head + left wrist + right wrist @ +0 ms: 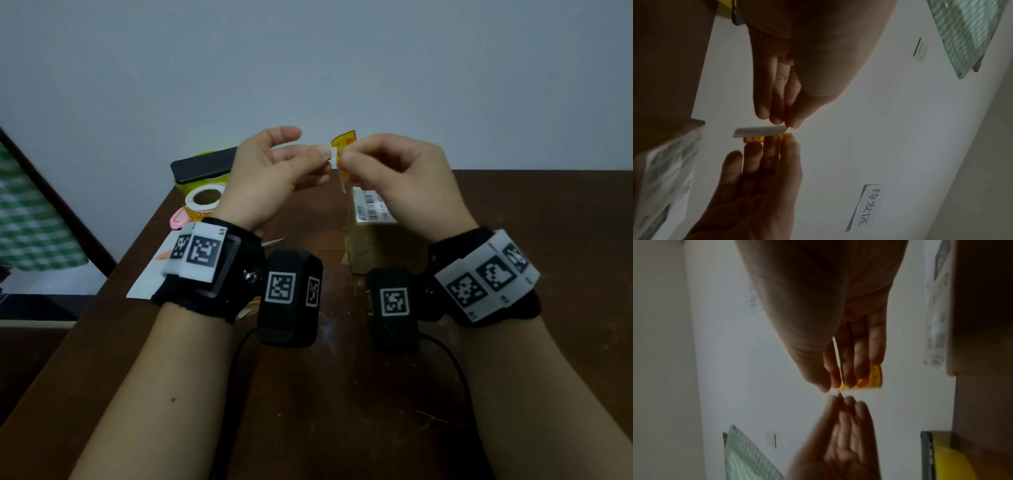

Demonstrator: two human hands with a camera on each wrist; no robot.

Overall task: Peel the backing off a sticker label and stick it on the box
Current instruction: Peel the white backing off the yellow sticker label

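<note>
A small yellow-orange sticker (343, 148) is held in the air above the dark table, between both hands. My left hand (325, 155) pinches its white backing strip (760, 131) at one end. My right hand (346, 158) pinches the yellow sticker (874, 378) itself. The backing (342, 181) hangs partly parted from the sticker (754, 139). A cardboard box (380, 246) with a white barcode label stands on the table just below my right hand, partly hidden by that hand. In the right wrist view the left hand (844, 408) is blurred.
A roll of yellow labels (205, 200), a black phone (205, 164) on a yellow tin, a pink clip (178, 219), scissors (273, 242) and a white sheet (147, 281) lie at the table's back left. Green chequered cloth (30, 222) hangs beyond the left edge.
</note>
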